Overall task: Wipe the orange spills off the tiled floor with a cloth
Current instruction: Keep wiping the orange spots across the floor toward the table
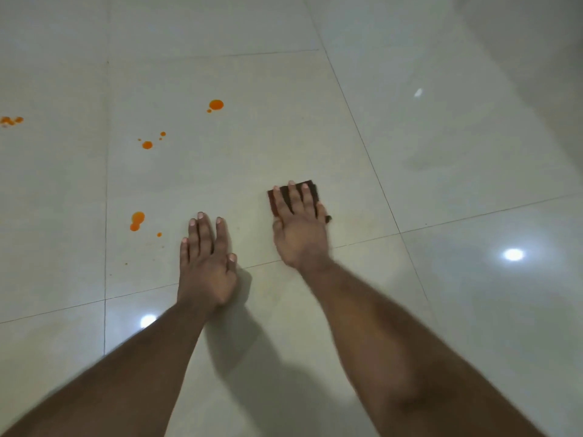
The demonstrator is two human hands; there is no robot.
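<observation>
A small dark brown cloth [311, 186] lies flat on the pale tiled floor [457, 152], pressed down under my right hand [299, 230], whose fingers lie spread on top of it. My left hand [206, 263] rests palm down on the bare tile to the left, holding nothing. Orange spills dot the floor to the left: a blob [136, 220] just left of my left hand, a drop cluster [147, 145] farther off, a round drop [216, 105] beyond that, and a smear [9, 120] at the left edge.
Glossy tiles with thin grout lines stretch in all directions. Ceiling lights reflect as bright spots [513, 254] on the right and near my left forearm [147, 320]. A faint dull patch [419, 164] marks the tile to the far right.
</observation>
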